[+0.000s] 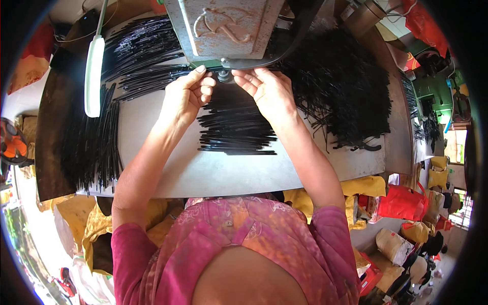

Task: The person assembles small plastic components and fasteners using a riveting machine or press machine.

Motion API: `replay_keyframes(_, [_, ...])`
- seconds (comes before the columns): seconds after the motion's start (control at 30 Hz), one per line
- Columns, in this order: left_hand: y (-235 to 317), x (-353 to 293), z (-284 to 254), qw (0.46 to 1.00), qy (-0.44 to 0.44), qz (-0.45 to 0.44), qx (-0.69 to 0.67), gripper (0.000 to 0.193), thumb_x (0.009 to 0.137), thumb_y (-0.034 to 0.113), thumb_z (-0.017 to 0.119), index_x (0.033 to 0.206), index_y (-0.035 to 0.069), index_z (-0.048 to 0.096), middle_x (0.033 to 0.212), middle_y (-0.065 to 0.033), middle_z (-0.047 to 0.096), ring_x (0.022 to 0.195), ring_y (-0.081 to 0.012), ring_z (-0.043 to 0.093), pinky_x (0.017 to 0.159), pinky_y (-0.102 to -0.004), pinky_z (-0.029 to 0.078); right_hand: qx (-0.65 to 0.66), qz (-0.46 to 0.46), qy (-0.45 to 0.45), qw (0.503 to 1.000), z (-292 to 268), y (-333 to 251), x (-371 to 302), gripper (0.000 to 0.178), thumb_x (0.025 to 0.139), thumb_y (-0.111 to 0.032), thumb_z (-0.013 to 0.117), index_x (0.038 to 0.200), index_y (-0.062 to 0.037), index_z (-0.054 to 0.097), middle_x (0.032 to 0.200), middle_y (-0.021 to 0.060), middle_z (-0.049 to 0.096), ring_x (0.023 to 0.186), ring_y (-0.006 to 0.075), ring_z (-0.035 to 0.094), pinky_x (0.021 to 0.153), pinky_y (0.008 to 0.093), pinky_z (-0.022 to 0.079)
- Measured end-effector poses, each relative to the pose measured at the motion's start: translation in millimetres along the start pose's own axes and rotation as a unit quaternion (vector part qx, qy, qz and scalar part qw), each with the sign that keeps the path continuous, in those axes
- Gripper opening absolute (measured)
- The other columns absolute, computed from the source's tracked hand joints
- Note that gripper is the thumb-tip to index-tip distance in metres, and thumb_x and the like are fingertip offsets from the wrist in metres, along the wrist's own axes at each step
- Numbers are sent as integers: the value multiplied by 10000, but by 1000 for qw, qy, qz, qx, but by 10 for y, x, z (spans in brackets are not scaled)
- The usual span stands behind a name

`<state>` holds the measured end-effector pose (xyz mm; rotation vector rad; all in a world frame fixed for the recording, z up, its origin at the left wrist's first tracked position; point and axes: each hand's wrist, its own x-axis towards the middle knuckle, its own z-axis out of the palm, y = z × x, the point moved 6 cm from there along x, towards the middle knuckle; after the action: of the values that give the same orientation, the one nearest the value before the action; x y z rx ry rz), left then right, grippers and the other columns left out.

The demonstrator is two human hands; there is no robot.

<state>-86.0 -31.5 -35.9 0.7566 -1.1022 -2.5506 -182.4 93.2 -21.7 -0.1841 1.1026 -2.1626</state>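
Left hand (187,95) and right hand (270,94), fingers curled, grip unclear; slim glossy black strips (236,133) lie crosswise between, bodyward.

shirt (173,267): magenta mottled with orange; print (267,207): pale, curling; sleeves (131,256): magenta, short

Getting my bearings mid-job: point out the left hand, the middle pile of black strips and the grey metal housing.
Left hand (186,95): head view, on the hand's middle, below the thumb.
Middle pile of black strips (236,124): head view, on its top surface.
Grey metal housing (229,28): head view, on the raised emblem.
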Motion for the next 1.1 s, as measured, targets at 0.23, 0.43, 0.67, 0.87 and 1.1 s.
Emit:
replay_keyframes(0.23, [-98, 17, 64, 999, -29, -10, -8, 192, 790, 167, 544, 794, -24, 544, 643, -82, 579, 502, -106, 485, 455, -191, 361, 57, -44, -11, 997, -118, -24, -46, 179, 829, -54, 432, 910, 91, 497, 898, 208, 551, 815, 285, 578, 725, 351, 498])
replay_keyframes(0.43, [-11, -24, -55, 999, 46, -10, 25, 182, 788, 176, 554, 809, -4, 561, 638, -55, 583, 479, -78, 486, 433, -169, 364, -92, 10, 13, 996, -169, -168, -294, 256, 794, -132, 539, 911, 92, 495, 807, 172, 571, 705, 240, 605, 607, 286, 521])
replay_keyframes(0.67, [150, -74, -10, 992, -40, -39, 116, 199, 773, 182, 564, 840, -4, 549, 712, -77, 595, 561, -101, 533, 495, -184, 411, -518, -65, 27, 853, -754, -1072, -599, 159, 745, -105, 578, 866, -2, 591, 669, 40, 582, 529, 74, 538, 448, 173, 428])
replay_keyframes(0.87, [38, -70, 145, 990, -69, -48, 112, 185, 771, 168, 563, 833, -7, 549, 763, -106, 594, 646, -158, 567, 561, -240, 443, -778, -177, 146, 584, -1235, -1728, -767, 195, 702, -90, 573, 877, -7, 590, 842, 144, 582, 804, 271, 566, 684, 306, 436])
replay_keyframes(1.1, [29, -137, 14, 995, -42, -54, 77, 181, 779, 162, 558, 821, -14, 549, 748, -112, 598, 637, -149, 580, 541, -223, 466, -613, -33, 22, 789, -491, -965, -749, 197, 743, -184, 589, 839, -13, 600, 647, 47, 557, 539, 66, 497, 496, 211, 398])
